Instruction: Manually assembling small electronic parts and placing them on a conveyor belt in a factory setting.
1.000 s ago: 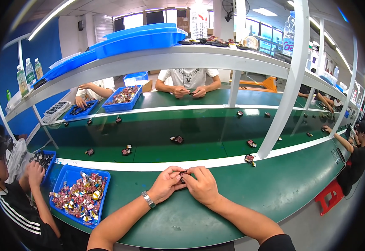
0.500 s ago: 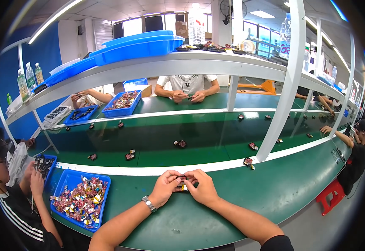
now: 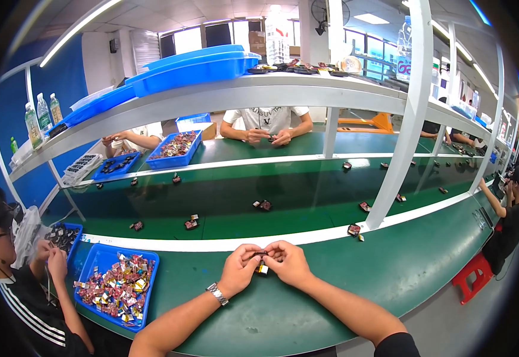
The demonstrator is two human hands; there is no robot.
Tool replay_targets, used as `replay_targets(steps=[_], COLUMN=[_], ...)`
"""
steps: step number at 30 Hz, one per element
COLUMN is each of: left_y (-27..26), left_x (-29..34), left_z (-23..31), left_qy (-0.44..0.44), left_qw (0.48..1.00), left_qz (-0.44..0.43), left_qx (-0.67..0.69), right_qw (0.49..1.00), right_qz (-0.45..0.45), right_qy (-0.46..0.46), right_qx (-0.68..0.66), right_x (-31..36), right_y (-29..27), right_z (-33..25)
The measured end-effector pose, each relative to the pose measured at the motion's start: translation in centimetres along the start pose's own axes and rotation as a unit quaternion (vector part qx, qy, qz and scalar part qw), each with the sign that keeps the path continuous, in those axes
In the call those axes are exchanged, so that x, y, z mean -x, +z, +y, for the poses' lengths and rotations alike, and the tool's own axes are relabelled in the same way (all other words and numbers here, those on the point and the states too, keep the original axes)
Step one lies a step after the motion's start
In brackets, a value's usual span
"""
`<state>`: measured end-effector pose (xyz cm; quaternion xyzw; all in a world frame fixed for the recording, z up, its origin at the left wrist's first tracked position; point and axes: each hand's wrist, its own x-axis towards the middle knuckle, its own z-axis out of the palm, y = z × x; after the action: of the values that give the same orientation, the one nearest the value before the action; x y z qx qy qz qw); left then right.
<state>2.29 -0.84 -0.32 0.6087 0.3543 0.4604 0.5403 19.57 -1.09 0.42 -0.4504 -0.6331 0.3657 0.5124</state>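
Above the green bench, a small black electronic part (image 3: 262, 268) is pinched between the fingers of both my hands. A dark edge faces up between the fingertips, and a yellow-and-white piece hangs below it. My left hand (image 3: 239, 271), with a metal watch on its wrist, closes on the left side of the part. On the other side, my right hand (image 3: 291, 265) grips it with thumb and fingers. The fingers cover most of it. Left of my forearm, a blue tray (image 3: 100, 254) holds a heap of reddish boards with yellow and white pieces.
Beyond a white rail, a green belt (image 3: 229, 205) carries several small assemblies. One assembly (image 3: 354, 229) rests by the white post (image 3: 399, 131). A co-worker (image 3: 30, 285) sits left beside a tray of black parts (image 3: 64, 237); others work opposite and right. A red stool (image 3: 472, 278) stands right.
The part has tilted in my fingers, so its reddish face has given way to a dark edge. Assemblies on the belt have shifted right. The right-hand co-worker's arm has drawn back from the belt.
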Motion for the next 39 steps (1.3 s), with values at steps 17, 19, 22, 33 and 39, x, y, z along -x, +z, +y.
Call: replay_targets(steps=[17,19,22,33,39], left_y=[-2.0,-2.1,-2.2,-3.8,-4.6], left_x=[-0.9,-1.0,-1.3,-1.7,-1.5], left_z=[-0.6,-0.6,-0.9,0.4,1.3], left_qy=[-0.002,-0.005,0.000,-0.106,-0.186], left_qw=[0.998,0.998,0.999,0.982,0.950], left_qz=[0.046,0.046,0.041,0.056,-0.190], left_qx=[-0.042,-0.035,-0.014,0.143,0.163], right_qw=[0.895,0.883,0.875,0.955,0.934], right_qz=[0.118,0.090,0.033,-0.188,-0.249], right_qy=[-0.022,0.025,0.031,-0.134,-0.140], right_qx=[0.429,0.460,0.481,0.187,0.213], right_x=[-14.5,-15.5,-16.5,-6.0,-2.4], right_y=[-3.8,-2.4,-2.6,-3.5,-2.5], right_z=[4.7,4.3,5.1,-2.4,-3.7])
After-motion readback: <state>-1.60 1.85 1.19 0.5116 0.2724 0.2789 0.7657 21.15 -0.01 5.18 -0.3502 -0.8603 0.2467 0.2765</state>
